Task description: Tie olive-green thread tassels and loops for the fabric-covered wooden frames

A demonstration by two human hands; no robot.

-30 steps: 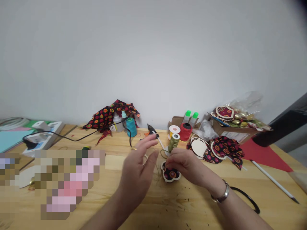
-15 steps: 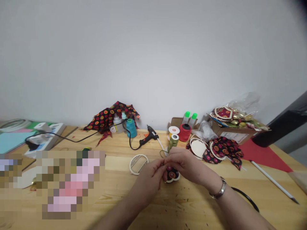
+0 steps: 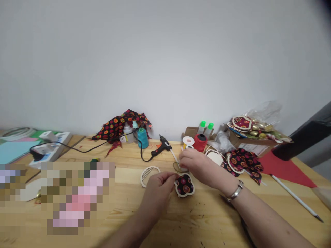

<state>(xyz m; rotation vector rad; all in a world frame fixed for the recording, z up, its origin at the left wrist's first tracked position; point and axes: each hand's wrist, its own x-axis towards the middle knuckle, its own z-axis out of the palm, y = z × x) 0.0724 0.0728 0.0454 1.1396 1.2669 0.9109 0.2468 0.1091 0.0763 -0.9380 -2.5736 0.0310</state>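
Observation:
A small flower-shaped wooden frame backed with dark patterned fabric (image 3: 185,186) is at the middle of the table. My left hand (image 3: 160,187) pinches its upper left edge between thumb and fingers. Above it and to the right, my right hand (image 3: 193,164) is closed in front of the olive thread spool, covering most of it; whether the fingers grip the spool or its thread is hidden. A loop of olive thread (image 3: 177,168) shows between the hands. Partly behind my left hand lies a round lattice wooden frame (image 3: 142,179).
A black glue gun (image 3: 161,148) lies behind the hands, its cord running left to a power strip (image 3: 55,148). Teal (image 3: 142,138) and red thread cones (image 3: 200,142) stand near the wall. At right are fabric-covered frames (image 3: 239,163), a filled cardboard box (image 3: 254,146) and a white pencil (image 3: 294,196).
My right hand has moved away from my left, up to the olive spool. The flower-shaped frame, earlier mostly covered by both hands, now shows almost whole beside my left fingers.

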